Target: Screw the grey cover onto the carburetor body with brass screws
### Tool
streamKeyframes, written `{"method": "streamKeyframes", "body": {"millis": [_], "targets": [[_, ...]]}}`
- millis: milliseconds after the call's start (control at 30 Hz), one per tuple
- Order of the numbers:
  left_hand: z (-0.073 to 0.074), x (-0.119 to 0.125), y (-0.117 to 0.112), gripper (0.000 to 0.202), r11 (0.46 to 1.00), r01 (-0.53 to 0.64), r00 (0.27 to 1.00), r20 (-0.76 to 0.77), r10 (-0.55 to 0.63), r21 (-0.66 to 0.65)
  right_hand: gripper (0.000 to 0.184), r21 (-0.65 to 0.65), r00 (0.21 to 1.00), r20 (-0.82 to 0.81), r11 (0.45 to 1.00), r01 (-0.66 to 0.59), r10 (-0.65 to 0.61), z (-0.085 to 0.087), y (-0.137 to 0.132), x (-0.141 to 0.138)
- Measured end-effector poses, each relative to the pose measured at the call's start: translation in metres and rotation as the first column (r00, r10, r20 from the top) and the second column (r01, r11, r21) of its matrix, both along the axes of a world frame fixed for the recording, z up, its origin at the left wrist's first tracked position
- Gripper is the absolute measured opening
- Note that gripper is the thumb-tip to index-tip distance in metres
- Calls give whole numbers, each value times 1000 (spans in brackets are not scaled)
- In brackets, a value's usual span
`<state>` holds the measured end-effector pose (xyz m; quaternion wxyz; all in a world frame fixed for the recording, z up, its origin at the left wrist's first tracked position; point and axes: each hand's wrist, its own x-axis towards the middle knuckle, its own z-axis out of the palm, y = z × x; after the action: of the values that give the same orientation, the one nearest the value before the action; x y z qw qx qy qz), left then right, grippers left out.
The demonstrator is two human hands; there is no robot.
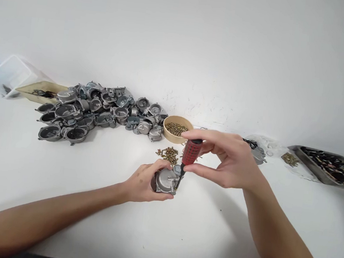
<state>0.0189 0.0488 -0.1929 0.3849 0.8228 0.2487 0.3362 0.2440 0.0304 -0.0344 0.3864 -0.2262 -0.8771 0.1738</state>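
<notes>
My left hand (pixel 142 182) is closed around a small grey metal casting (pixel 166 181) that rests on the white table (pixel 89 202). My right hand (pixel 227 160) pinches the red handle of a screwdriver (pixel 190 152), held nearly upright. Its dark tip points down onto the right edge of the casting. A loose heap of brass screws (pixel 168 153) lies just behind the casting.
A pile of several grey metal castings (pixel 96 110) sits at the back left. A tan bowl of brass screws (pixel 176 128) stands beside it. A clear plastic tub (pixel 8 75) and a beige tray (pixel 41 91) are far left. A metal tray of dark parts (pixel 332 167) is far right.
</notes>
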Motion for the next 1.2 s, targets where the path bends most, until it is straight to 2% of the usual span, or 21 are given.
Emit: {"method": "streamKeyframes", "body": {"millis": [133, 267, 400, 500, 600, 700, 800, 900, 967, 1100, 1200], "targets": [[-1, 0, 0, 58, 1000, -9, 999, -34, 8, -12, 43, 106, 997, 44, 992, -65, 61, 6, -16, -13], [-3, 1, 1, 54, 1000, 6, 1000, -29, -6, -4, 39, 170, 995, 99, 985, -38, 21, 4, -23, -16], [-1, 1, -1, 60, 999, -37, 999, -39, 37, 15, 45, 120, 997, 77, 993, 0, -9, -3, -16, -12], [1, -1, -2, 61, 1000, -19, 998, -62, 20, 18, 46, 141, 999, 51, 990, 1, -9, -5, -9, -10], [1, -1, -1, 62, 1000, -12, 997, -75, 13, 19, 45, 153, 998, 60, 987, -45, 36, -1, -7, -8], [1, -2, -1, 61, 1000, 2, 999, -53, -1, 17, 43, 89, 993, 77, 991, -101, 94, 3, -7, -5], [1, -2, -1, 59, 1000, -1, 1000, -18, 1, -18, 45, 61, 995, 18, 993, -100, 99, 4, -4, -1], [3, -2, -1, 57, 997, -35, 999, -20, 33, -68, 40, 104, 996, -50, 992, -68, 74, 2, 2, 0], [4, -2, -1, 56, 995, -35, 999, -23, 33, -89, 39, 114, 996, -39, 991, -75, 79, 0, 5, -1], [4, -1, 0, 59, 994, -19, 1000, 5, 20, -108, 43, 29, 993, -34, 993, -117, 118, -1, 7, -2], [3, -1, 1, 58, 993, -13, 1000, 6, 14, -121, 40, 67, 989, -91, 992, -109, 115, 0, 7, -1]]}}
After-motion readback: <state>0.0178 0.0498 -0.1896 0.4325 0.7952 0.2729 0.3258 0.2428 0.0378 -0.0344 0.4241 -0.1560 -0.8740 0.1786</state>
